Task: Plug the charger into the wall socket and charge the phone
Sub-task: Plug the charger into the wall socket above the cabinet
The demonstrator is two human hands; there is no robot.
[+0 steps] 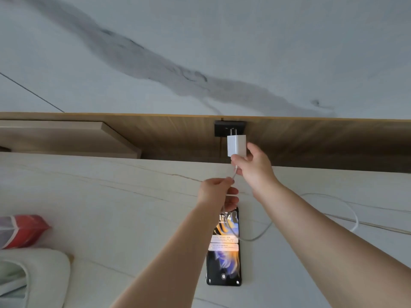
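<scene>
A white charger block [236, 145] hangs just in front of a black wall socket [222, 128] set in a wooden panel; its prongs reach the socket face. My right hand [255, 167] grips the block's lower end. My left hand [219, 192] pinches the white cable [262, 233] just below the block. The cable loops over the tabletop to the right. A phone [224, 250] lies flat on the table under my left hand, its screen lit; its top edge is hidden by my fingers.
The white marble-look table [111, 196] meets a wooden recess with a shelf [66, 136] at the left. A red and white packet [22, 230] and a white cushion-like object [33, 274] sit at the lower left.
</scene>
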